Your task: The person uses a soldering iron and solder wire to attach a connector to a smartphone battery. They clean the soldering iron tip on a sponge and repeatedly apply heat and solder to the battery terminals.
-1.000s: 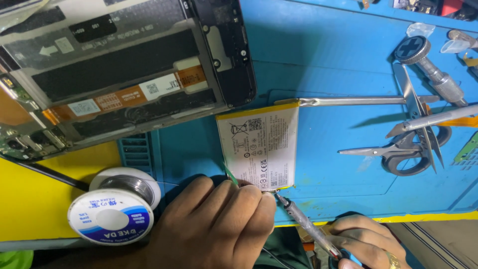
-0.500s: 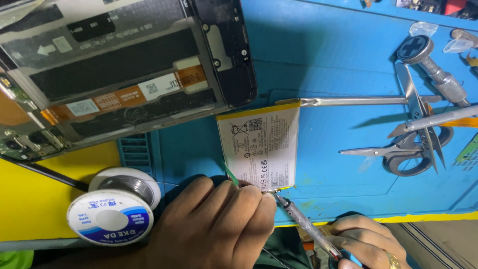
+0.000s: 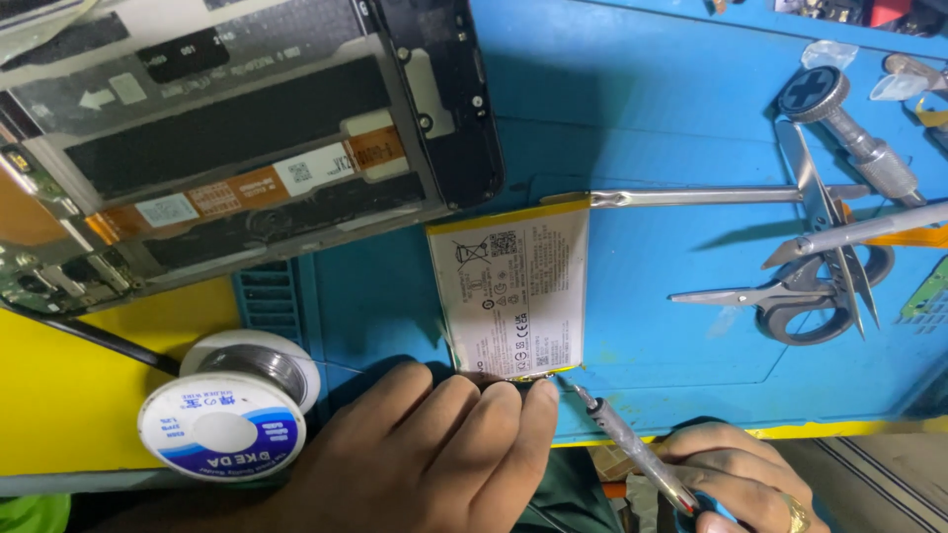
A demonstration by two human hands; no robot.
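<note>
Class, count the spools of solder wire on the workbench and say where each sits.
1: a solder wire spool lies at the lower left, beside the left hand. Others may sit outside the frame.

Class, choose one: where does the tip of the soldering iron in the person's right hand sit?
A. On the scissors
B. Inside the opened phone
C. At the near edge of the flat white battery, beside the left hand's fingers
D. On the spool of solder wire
C: the soldering iron, held in the right hand, has its tip at the near edge of the battery, by the left hand.
</note>
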